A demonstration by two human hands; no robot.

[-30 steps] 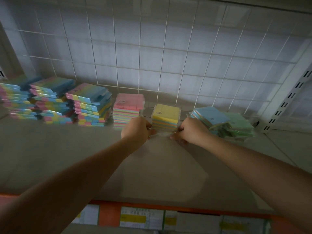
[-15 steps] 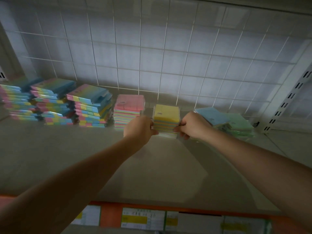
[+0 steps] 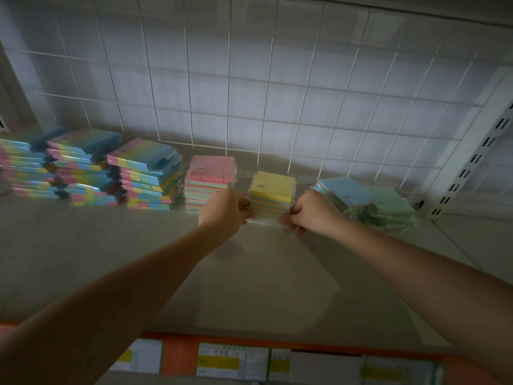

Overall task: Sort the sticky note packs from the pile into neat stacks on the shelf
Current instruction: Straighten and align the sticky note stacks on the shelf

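Over the last second the yellow-topped stack (image 3: pixel 272 197) has gone from sitting low on the shelf (image 3: pixel 111 259), with both hands down at its base, to being held a little higher and further back, and the hands have climbed to its flanks: the left hand (image 3: pixel 224 211) presses its fingers against the left side and the right hand (image 3: pixel 311 213) curls round the right side and lower corner, so each grip is clamped on the same block of packs. By my reading this is a squaring-up and repositioning move, bringing the block into line with the pink-topped stack (image 3: pixel 209 183) just to its left; whether its base is touching the shelf right now I cannot tell. Counting what stands there: three stacks of striped rainbow packs (image 3: pixel 91 168) at the far left, one pink-topped stack, one yellow-topped stack between the hands, so five neat stacks in all, plus one loose pile (image 3: pixel 369 201) to the right, blue and green packs lying askew and overlapping. Single packs within any stack are too blurred to count. That pile suggests the sorting is well along but not finished
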